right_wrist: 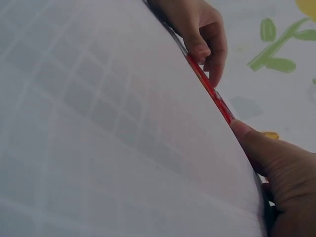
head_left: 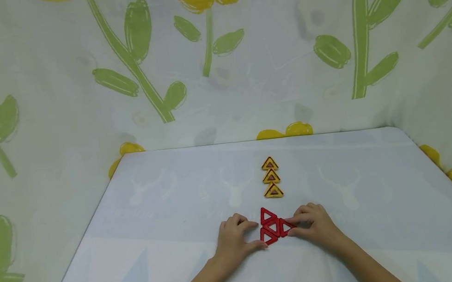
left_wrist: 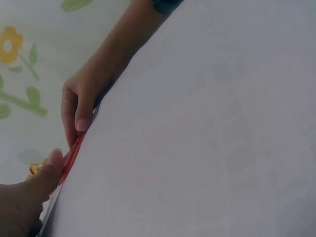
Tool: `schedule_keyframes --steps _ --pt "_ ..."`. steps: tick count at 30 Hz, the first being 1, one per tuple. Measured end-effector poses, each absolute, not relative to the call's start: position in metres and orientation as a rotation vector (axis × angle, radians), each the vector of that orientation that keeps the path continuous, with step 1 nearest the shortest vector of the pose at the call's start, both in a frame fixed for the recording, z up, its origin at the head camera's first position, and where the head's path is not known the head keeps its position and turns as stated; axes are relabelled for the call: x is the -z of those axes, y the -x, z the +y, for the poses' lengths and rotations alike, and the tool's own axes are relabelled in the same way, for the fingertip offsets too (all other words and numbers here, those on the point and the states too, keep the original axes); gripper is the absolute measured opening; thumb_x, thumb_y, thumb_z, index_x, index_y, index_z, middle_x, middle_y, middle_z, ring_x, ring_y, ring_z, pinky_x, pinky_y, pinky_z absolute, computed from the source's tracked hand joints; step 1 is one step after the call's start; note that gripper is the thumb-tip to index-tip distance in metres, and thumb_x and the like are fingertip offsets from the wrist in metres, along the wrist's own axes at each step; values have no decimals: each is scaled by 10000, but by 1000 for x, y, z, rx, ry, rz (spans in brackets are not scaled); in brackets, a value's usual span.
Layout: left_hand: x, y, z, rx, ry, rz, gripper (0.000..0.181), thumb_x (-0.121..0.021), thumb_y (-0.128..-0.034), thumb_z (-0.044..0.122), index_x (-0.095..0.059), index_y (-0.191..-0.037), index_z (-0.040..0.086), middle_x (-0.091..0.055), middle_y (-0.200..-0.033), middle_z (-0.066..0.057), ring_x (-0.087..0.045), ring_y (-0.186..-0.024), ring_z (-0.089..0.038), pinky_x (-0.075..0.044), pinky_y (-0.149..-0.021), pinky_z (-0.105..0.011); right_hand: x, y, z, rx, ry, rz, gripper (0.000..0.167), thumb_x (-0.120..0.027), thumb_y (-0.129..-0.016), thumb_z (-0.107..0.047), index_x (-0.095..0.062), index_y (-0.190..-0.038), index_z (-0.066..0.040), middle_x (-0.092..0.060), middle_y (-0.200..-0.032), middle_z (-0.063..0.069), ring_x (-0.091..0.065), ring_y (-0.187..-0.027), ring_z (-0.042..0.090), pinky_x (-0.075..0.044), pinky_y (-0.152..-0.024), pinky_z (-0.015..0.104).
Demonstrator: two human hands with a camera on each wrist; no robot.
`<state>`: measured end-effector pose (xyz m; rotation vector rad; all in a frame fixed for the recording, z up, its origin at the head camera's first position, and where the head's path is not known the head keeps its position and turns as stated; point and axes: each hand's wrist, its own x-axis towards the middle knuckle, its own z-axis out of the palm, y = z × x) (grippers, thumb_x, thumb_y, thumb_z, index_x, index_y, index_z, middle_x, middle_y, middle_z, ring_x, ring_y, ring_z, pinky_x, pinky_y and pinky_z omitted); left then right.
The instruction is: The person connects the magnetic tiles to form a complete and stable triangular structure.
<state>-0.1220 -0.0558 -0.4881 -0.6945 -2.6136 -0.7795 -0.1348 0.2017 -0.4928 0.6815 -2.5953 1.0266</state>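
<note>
Several red open-centred triangle tiles [head_left: 271,226] lie flat on the table, edge to edge, forming a larger triangle that points right. At the right tip, my right hand [head_left: 317,226] pinches the outer red triangle tile [head_left: 283,233] between thumb and index finger. On the other side is my left hand [head_left: 235,240], its thumb touching the lower-left tile [head_left: 268,242]. Its index finger stops beside the left edge of the group. Both wrist views show the red tiles [left_wrist: 72,155] [right_wrist: 210,89] edge-on, between the two hands.
Beyond the red tiles, three yellow triangle pieces [head_left: 271,176] with brown centres lie in a column. The pale patterned table [head_left: 173,189] ends at a back edge against a hanging cloth [head_left: 253,86] printed with flowers.
</note>
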Motion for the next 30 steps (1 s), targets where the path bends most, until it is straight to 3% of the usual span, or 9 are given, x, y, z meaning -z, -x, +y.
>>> schedule_keyframes --steps 6,14,23,30 --pt "479 134 -62 863 743 -2823 599 -804 -693 420 -656 -1205 146 -531 -1038 20 -499 -957 -128 -367 -835 -336 489 134 201 -995 -702 -2606 269 -842 -664 -234 -774 -923 -207 -573 -814 -199 -441 -787 4 -344 -725 298" --pt "478 156 -62 850 840 -2894 539 -712 -814 400 -591 -1303 209 -481 -1087 4 -417 -973 -133 -319 -854 -352 491 135 203 -921 -762 -2628 268 -813 -710 -256 -765 -972 -236 -561 -864 -194 -430 -818 9 -331 -729 295" --pt "478 159 -62 900 849 -2860 429 -745 -778 400 -668 -1170 244 -494 -1023 26 -422 -933 -126 -305 -824 -357 492 133 202 -891 -746 -2648 360 -832 -672 -346 -749 -1015 -272 -543 -899 -206 -421 -851 -1 -342 -751 291" --pt "476 158 -59 969 760 -2844 410 -783 -736 400 -667 -1083 215 -520 -1014 28 -448 -952 -130 -322 -833 -357 496 133 198 -841 -658 -2527 398 -881 -606 -292 -756 -972 -198 -545 -897 -121 -419 -878 43 -403 -700 270"
